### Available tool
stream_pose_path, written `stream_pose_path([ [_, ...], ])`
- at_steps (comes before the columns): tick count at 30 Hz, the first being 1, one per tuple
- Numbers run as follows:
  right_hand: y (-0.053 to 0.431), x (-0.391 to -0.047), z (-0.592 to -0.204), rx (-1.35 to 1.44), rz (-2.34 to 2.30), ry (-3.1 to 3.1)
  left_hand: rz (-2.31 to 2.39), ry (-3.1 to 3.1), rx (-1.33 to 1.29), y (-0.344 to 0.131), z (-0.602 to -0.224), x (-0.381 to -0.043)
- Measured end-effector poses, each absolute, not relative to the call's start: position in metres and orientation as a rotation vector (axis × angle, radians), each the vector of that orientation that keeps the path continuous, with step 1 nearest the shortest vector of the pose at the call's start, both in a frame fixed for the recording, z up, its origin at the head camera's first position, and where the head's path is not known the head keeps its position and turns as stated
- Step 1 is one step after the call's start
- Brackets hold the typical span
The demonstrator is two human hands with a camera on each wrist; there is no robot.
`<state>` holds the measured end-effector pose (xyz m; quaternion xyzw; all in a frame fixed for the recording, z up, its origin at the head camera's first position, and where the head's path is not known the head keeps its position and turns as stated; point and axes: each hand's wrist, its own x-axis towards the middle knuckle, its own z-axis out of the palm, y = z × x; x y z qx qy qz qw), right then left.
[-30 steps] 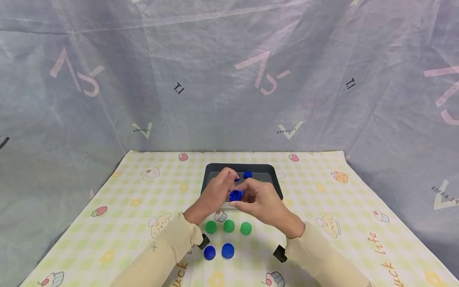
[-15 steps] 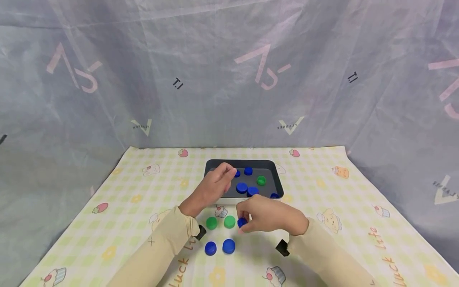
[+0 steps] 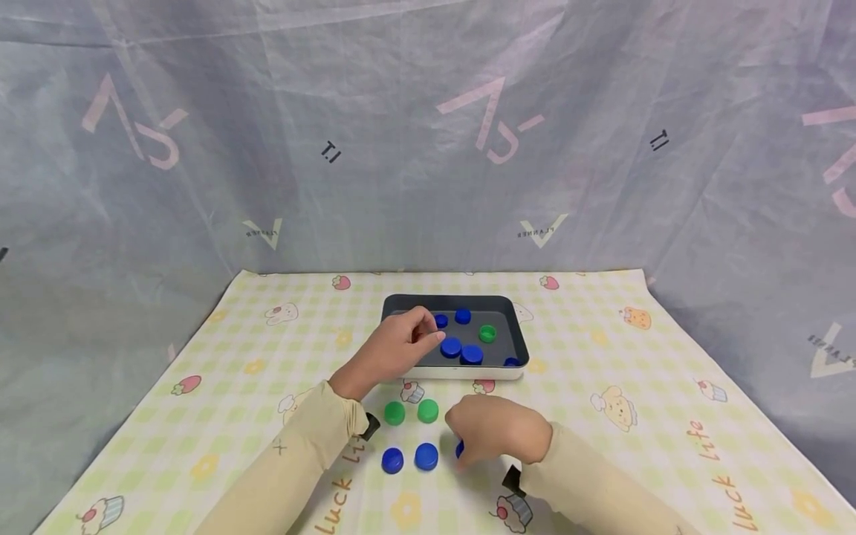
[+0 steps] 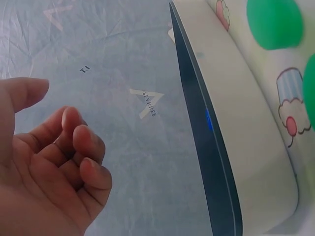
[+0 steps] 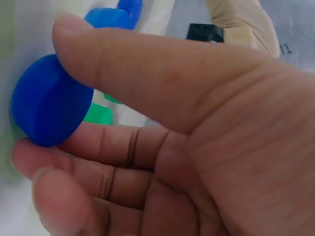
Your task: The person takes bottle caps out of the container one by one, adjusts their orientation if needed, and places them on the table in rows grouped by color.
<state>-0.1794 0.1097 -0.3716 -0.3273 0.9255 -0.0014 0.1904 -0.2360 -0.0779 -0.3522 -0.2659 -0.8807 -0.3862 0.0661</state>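
Note:
My right hand (image 3: 496, 429) is low over the table's front part. It pinches a blue bottle cap (image 5: 47, 101) between thumb and fingertips, close to the cloth; in the head view only a sliver of the cap shows. To the left of it lie two blue caps (image 3: 426, 457) in a row. Behind them are two green caps (image 3: 428, 411); the spot of a third is covered by the hand. My left hand (image 3: 396, 345) hovers over the left side of the dark tray (image 3: 461, 372), fingers loosely curled, holding nothing.
Inside the tray lie several blue caps (image 3: 471, 355) and an upturned green cap (image 3: 487, 334). A checked cloth (image 3: 267, 416) with printed figures covers the table. A grey curtain (image 3: 401, 148) hangs behind and at both sides.
My right hand has carried the blue cap from above the tray's front edge towards me, down beside the blue row. My left hand has let go of the cap and stayed over the tray.

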Motion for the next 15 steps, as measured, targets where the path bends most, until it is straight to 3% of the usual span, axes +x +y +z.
stream_pose_path([
  [15,0.1127,-0.1831,-0.3705,-0.822,0.001,2.561,-1.152,-2.711,-0.712,-0.0811,-0.3521,-0.2369],
])
